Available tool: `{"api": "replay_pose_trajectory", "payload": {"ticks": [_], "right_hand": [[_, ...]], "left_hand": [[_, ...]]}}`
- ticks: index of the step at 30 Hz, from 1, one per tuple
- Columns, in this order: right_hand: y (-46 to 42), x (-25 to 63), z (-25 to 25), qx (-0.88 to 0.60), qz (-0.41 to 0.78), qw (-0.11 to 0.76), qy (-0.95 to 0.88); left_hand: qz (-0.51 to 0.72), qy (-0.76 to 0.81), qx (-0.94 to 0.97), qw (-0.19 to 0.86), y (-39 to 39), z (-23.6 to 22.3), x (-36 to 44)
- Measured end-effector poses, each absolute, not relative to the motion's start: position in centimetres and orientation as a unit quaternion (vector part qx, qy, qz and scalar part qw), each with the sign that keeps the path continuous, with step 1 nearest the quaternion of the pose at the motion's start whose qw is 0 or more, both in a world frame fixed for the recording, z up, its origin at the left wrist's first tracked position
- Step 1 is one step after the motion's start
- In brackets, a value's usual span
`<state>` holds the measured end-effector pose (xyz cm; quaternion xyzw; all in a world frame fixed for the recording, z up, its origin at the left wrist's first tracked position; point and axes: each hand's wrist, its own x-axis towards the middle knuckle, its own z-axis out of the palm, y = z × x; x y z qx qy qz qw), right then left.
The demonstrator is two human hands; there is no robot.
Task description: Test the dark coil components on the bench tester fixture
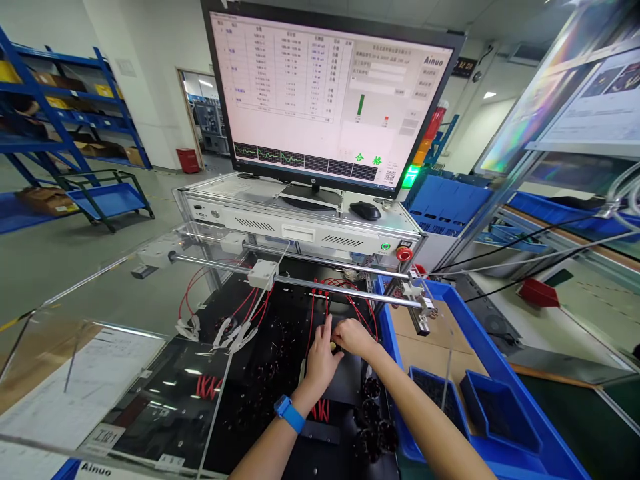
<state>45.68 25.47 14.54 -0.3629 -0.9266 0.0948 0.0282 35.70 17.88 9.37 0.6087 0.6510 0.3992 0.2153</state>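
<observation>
My left hand (323, 360) is over the black work surface (320, 433), with a blue band on its wrist. Its fingers point forward and its thumb is apart from them. Beside it, my right hand (354, 337) is closed, fingers curled in; what they grip is hidden. Between the hands shows a small yellowish part (333, 347), too small to name. Red wires (312, 320) run down behind the hands. Several dark ring-shaped parts with prongs (371, 410) stand right of my forearms' gap, and more (267, 373) lie to the left.
A monitor (320, 100) stands on a white tester (300, 230) with a red emergency button (405, 254). Metal rods (325, 288) cross above the surface. A transparent cover (125, 320) is at left; a blue tray (530, 407) with smaller bins is at right.
</observation>
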Motion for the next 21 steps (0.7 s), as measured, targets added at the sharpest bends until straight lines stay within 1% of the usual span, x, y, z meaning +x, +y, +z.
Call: {"api": "replay_pose_trajectory", "payload": {"ticks": [3, 5, 7, 9, 10, 12, 14, 17, 21], "right_hand": [[26.0, 45.7, 13.8, -0.370, 0.115, 0.041, -0.921], [26.4, 46.1, 12.8, -0.374, 0.168, 0.065, -0.910], [26.6, 46.8, 11.5, -0.380, 0.299, 0.129, -0.866], [26.6, 47.5, 10.1, -0.372, 0.446, 0.217, -0.785], [26.4, 47.8, 9.5, -0.362, 0.497, 0.256, -0.746], [25.9, 48.3, 8.7, -0.343, 0.534, 0.311, -0.708], [25.2, 48.5, 8.4, -0.337, 0.520, 0.349, -0.703], [24.1, 48.3, 8.4, -0.354, 0.430, 0.387, -0.735], [23.3, 47.3, 8.4, -0.396, 0.311, 0.399, -0.766]], "left_hand": [[0.404, 0.645, 0.611, 0.219, 17.9, 9.1, 35.7], [0.414, 0.636, 0.612, 0.223, 17.9, 8.8, 35.8], [0.426, 0.630, 0.609, 0.224, 18.0, 8.5, 35.8], [0.432, 0.629, 0.606, 0.223, 18.0, 8.3, 35.8], [0.433, 0.630, 0.605, 0.223, 18.0, 8.1, 35.8], [0.434, 0.632, 0.603, 0.220, 18.0, 8.0, 35.8], [0.437, 0.635, 0.601, 0.211, 17.9, 7.9, 35.9], [0.437, 0.642, 0.600, 0.190, 17.7, 8.0, 36.1], [0.454, 0.637, 0.592, 0.194, 17.3, 7.7, 36.2]]}}
